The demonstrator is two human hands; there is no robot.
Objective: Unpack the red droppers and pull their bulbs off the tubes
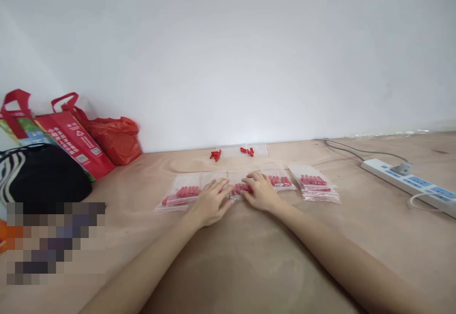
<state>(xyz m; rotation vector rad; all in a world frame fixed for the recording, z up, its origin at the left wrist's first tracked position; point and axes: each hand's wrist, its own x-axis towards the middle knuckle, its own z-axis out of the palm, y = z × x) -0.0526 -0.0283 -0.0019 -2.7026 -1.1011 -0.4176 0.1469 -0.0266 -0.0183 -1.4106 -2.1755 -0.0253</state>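
Observation:
Both my hands rest on a small clear zip bag (238, 189) of red plastic pieces in the middle of a wooden table (249, 257). My left hand (210, 202) lies flat with fingers stretched over the bag's left end. My right hand (261, 191) presses its fingers down on the right end. To the left lies a filled bag (181, 194); to the right lie another filled bag (280, 180) and a stack of filled bags (315, 185). Loose red pieces (215, 155) and more red pieces (247, 151) lie near the wall by empty clear bags (259, 149).
A white power strip (409, 183) with grey cables lies at the right. Red shopping bags (81, 143) and a red plastic bag (117, 138) stand at the back left by the white wall. A black and striped bag (39, 176) sits at the left edge.

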